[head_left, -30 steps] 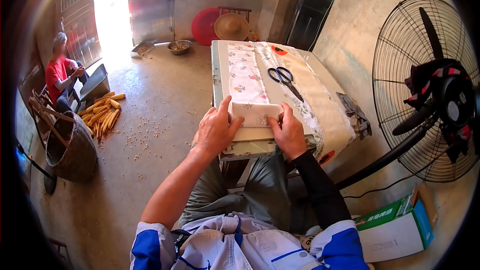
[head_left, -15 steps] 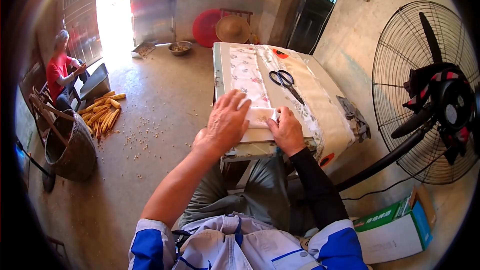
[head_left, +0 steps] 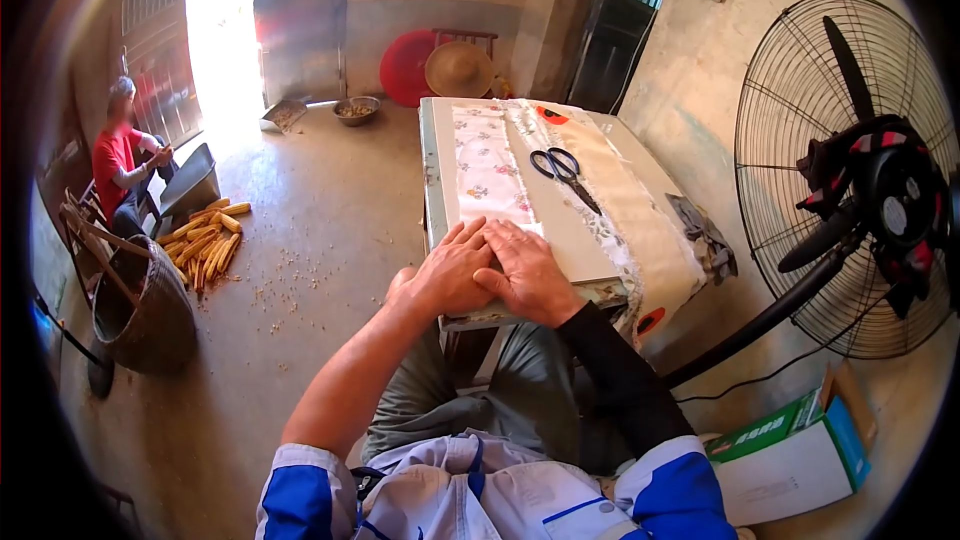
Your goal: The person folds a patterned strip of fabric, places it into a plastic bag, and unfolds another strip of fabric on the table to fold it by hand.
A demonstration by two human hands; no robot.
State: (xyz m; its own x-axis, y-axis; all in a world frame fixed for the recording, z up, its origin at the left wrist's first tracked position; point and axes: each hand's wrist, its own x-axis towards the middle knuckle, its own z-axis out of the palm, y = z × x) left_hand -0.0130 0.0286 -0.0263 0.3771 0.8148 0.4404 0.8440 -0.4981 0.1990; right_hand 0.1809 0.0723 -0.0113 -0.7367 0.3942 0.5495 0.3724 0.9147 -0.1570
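Note:
My left hand [head_left: 452, 272] lies flat, fingers stretched, on the near end of a white floral cloth strip [head_left: 488, 155]. Beside and touching it, my right hand [head_left: 528, 272] also presses down flat with its fingers extended and its thumb toward the left hand. The cloth's near end is hidden under both palms. Farther along the table [head_left: 590, 258], black-handled scissors [head_left: 566, 172] rest with their blades toward me. They lie over a lace-edged cream cloth [head_left: 640, 210] that drapes over the near edge.
A large black fan [head_left: 850, 180] stands right, with a green-and-white box [head_left: 785, 460] below it. A grey rag [head_left: 703, 240] hangs at the table's right edge. At left are a seated person [head_left: 125, 165], corn cobs [head_left: 210, 240], a woven basket [head_left: 145, 310] and scattered kernels.
My left hand has come down onto the cloth. My right hand has let go of the strip's folded near end and moved left, flattening over it beside the left hand.

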